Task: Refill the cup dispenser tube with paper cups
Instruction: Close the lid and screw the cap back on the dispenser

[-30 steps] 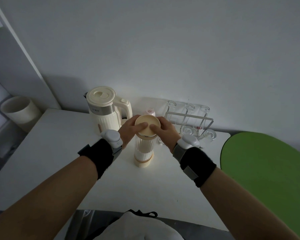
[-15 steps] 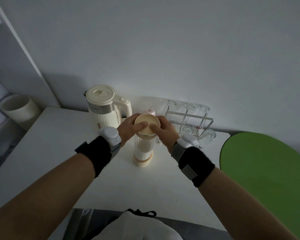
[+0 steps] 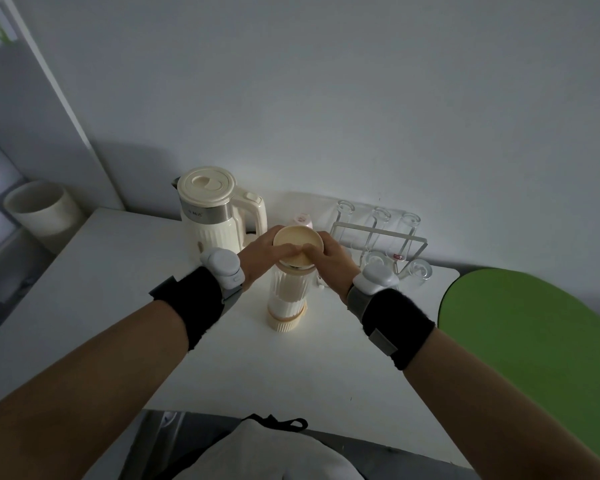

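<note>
Together, the left hand (image 3: 262,252) and right hand (image 3: 331,263) grip the lid (image 3: 297,241) on top of the tube (image 3: 288,299).
On the white table (image 3: 118,306), with a green panel (image 3: 534,341) off its right edge, the kettle (image 3: 212,220) stands just behind-left of the tube and a rack (image 3: 378,233) of glasses behind-right, both crowding the hands. The tube stands upright mid-table, with a white stack of cups (image 3: 286,308) showing through its ribbed wall. Fingers (image 3: 326,239) curl round the lid's rim and the thumbs meet on its top.
</note>
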Motion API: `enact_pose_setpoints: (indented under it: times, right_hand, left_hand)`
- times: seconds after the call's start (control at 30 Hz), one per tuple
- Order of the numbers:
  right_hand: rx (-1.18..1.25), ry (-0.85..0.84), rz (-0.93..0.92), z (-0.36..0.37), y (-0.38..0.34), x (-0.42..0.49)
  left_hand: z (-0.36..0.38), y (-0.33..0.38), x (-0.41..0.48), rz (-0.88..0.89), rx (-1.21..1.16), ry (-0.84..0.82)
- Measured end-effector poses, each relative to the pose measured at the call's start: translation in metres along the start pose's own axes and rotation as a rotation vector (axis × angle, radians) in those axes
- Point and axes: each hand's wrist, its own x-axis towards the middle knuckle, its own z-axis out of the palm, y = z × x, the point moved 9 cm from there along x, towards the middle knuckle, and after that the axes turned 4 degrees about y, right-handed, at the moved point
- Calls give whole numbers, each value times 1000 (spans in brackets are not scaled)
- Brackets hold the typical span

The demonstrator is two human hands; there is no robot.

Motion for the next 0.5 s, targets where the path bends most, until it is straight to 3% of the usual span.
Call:
enact_pose_setpoints:
  times: [0.5]
  right_hand:
    - [23, -42, 12, 5, 6, 6]
  left_hand:
    - [2, -3, 1, 7, -18, -46]
